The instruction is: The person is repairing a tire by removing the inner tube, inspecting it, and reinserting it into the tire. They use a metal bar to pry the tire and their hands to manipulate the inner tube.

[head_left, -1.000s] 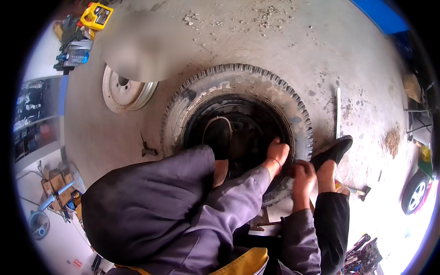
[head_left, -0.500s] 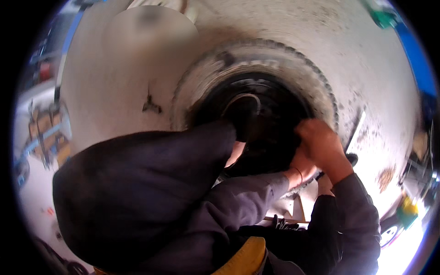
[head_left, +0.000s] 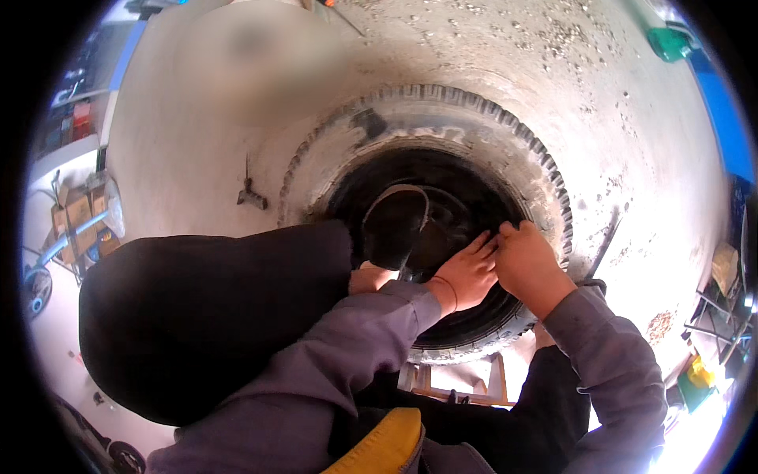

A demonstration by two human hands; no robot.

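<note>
A large tire [head_left: 545,170], dusty on its sidewall and dark inside, lies flat on the floor before me. My left hand [head_left: 470,272] rests flat over the tire's dark inner side, its fingers stretched toward the right edge of the opening. Beside it, touching or nearly so, is my right hand [head_left: 527,254], fingers bent together at the tire's inner rim. Whatever those fingers hold, if anything, is hidden. My black shoe [head_left: 395,227] with a pale sole edge stands inside the tire, left of both hands.
A dark branched tool [head_left: 252,194] lies left of the tire, and a long dark bar [head_left: 606,246] to its right. Near my legs is a wooden frame [head_left: 496,383]. At the far left stands a blue cart [head_left: 59,249] with cardboard boxes.
My left hand has come out from under my right hand and shifted left, its fingers now extended. The right hand has moved slightly left and down. The view is sharper.
</note>
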